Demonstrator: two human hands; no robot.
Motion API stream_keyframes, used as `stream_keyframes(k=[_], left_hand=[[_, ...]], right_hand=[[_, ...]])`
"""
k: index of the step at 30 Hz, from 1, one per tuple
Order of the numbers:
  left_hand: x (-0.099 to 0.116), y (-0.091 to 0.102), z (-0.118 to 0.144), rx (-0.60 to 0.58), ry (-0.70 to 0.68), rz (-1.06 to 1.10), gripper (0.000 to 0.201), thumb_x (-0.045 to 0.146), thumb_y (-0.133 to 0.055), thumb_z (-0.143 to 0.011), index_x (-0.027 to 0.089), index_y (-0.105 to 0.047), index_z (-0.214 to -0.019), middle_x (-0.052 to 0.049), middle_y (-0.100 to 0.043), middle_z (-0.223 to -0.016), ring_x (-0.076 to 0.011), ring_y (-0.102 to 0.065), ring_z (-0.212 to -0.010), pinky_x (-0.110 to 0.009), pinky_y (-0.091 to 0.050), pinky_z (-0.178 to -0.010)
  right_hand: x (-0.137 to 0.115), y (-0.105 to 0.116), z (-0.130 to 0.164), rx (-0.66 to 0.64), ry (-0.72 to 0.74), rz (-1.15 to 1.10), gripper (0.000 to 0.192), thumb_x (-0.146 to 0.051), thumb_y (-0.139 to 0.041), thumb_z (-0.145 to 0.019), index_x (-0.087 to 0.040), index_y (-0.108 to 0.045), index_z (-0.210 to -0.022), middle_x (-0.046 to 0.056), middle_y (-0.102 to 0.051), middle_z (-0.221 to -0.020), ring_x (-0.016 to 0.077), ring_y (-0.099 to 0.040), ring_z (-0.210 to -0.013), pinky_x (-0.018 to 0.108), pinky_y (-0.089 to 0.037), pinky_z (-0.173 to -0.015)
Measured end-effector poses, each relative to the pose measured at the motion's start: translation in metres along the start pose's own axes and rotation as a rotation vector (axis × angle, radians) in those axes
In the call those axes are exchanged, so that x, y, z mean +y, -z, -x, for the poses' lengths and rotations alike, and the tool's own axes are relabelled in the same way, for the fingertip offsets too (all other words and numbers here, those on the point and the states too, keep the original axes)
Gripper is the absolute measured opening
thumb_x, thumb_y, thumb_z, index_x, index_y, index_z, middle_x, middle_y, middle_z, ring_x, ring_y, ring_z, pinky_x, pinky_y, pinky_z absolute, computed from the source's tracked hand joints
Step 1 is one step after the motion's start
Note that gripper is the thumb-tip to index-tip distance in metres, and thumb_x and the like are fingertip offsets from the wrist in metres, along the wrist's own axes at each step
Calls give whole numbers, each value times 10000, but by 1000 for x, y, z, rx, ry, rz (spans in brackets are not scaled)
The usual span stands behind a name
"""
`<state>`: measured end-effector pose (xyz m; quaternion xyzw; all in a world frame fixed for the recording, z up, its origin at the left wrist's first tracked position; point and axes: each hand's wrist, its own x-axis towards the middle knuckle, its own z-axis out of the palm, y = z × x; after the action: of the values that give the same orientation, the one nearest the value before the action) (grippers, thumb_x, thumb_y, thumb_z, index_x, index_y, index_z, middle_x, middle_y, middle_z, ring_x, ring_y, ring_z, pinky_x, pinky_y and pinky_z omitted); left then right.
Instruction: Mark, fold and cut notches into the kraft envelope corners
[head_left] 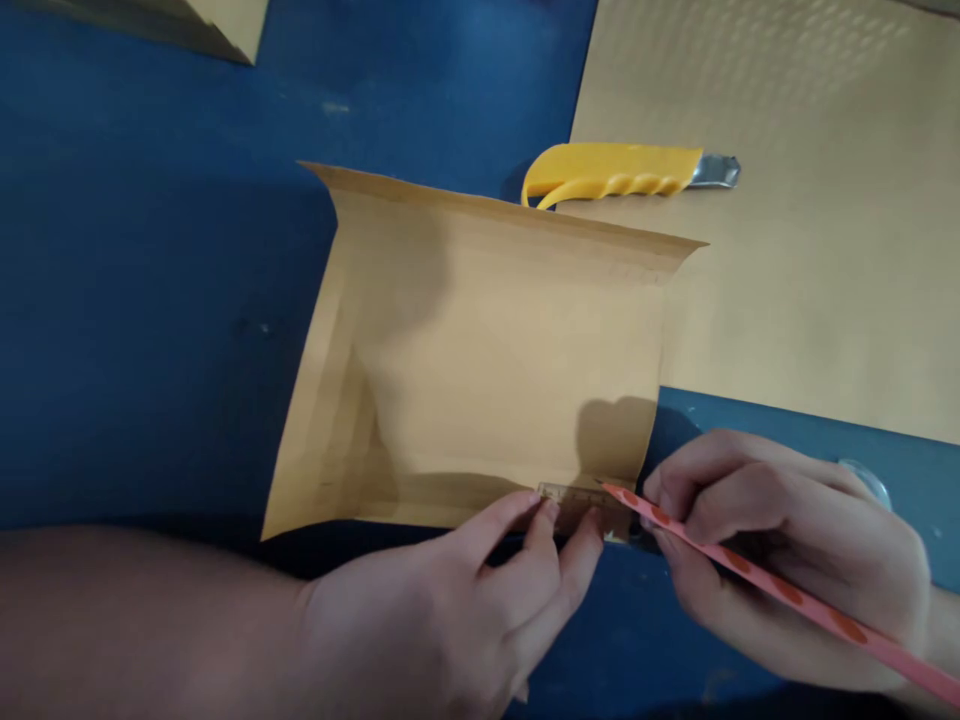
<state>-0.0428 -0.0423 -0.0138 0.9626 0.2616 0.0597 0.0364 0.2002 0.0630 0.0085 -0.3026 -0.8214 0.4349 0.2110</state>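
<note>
1. Head view, near edge of the blue table [150, 300]: a folded piece of brown paper [480, 370] lies flat on the surface, its far edge creased upward in a narrow flap and its left side showing fold lines.
2. Along the near edge of the brown paper, toward its right corner, a small transparent ruler [581, 503] rests on the sheet.
3. Left hand [465, 610]: the forearm enters from the left edge of the view and lies along the near edge of the table. The fingertips [551, 512] press down on the ruler and on the near edge of the paper. The hand is not clenched; the fingers are extended and bearing on the ruler.
4. Right hand [780, 560]: it sits just beside the near right corner of the brown paper, fingers curled round a pink pencil with red dots [757, 575]. The pencil tip meets the ruler edge at the paper's near right corner; its shaft runs out toward the lower right corner of the view.
5. Far side of the table, right: a large sheet of brown padded material [810, 230] covers the right corner area. The brown paper overlaps its left margin.
6. On the left margin of that large sheet, just beyond the paper's raised flap, a yellow utility knife [615, 172] lies on its side, metal blade end pointing right.
7. Far left corner of the view: another piece of brown paper [217, 25] is partly visible, well apart from both hands.
</note>
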Motion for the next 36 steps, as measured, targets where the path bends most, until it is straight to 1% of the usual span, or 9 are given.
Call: stream_keyframes(k=[4, 8, 11, 17, 21, 28, 31, 36], left_hand=[[0, 0, -1, 5, -1, 1, 600, 530, -574, -1073, 123, -644, -1508, -141, -581, -1592, -293, -569, -1317, -413, -472, -1154], [0, 0, -1, -8, 1, -20, 586, 523, -466, -1122, 130, -627, -1526, -134, -578, -1597, -283, -572, -1327, -411, -469, -1159], [0, 0, -1, -20, -1, -30, 563, 485, -437, -1138, 124, -621, -1529, -131, -583, -1595, -275, -575, -1335, -407, -470, -1158], [1, 2, -1, -31, 4, -28, 556, 474, -430, -1142, 119, -624, -1524, -135, -577, -1599, -273, -574, -1343, -407, -483, -1148], [2, 2, -1, -24, 7, -22, 558, 483, -459, -1131, 119, -627, -1520, -133, -580, -1598, -274, -578, -1339, -406, -489, -1141], [0, 2, -1, -31, -1, -23, 559, 514, -511, -1109, 140, -648, -1503, -120, -584, -1602, -259, -589, -1319, -391, -497, -1128], [-1, 3, -1, -28, 0, -27, 556, 507, -499, -1115, 138, -648, -1502, -118, -587, -1599, -257, -591, -1317, -388, -501, -1125], [0, 4, -1, -28, 4, -23, 535, 464, -461, -1134, 135, -633, -1519, -113, -597, -1587, -260, -588, -1321, -392, -492, -1139]], right_hand=[[2, -2, 0, -31, -14, -19, 256, -2, -667, -811, -240, -576, -844, 2, -728, -840, 93, -702, -617, 165, -568, -511], [2, -4, 1, -14, -31, -10, 262, -9, -669, -808, -239, -544, -815, -3, -729, -852, 90, -701, -629, 177, -568, -526], [2, -5, 1, -18, -36, -13, 255, -7, -653, -812, -235, -541, -800, -9, -724, -848, 79, -692, -631, 169, -560, -533], [1, -4, -1, -30, -55, -2, 231, -27, -648, -829, -237, -560, -788, -21, -719, -843, 73, -686, -632, 168, -557, -535], [3, -3, -1, -29, -51, 8, 226, -38, -660, -835, -229, -553, -776, -25, -722, -849, 62, -689, -644, 153, -563, -553], [4, -4, -3, -36, -38, -21, 239, -30, -668, -804, -247, -569, -793, 7, -732, -829, 109, -700, -610, 197, -574, -493], [4, -3, -2, -46, -36, -23, 251, -22, -665, -804, -253, -568, -799, 9, -733, -827, 114, -698, -602, 204, -575, -487], [3, -3, -2, -20, -49, -18, 231, -35, -672, -802, -246, -579, -788, 8, -729, -819, 106, -694, -592, 193, -555, -472]])
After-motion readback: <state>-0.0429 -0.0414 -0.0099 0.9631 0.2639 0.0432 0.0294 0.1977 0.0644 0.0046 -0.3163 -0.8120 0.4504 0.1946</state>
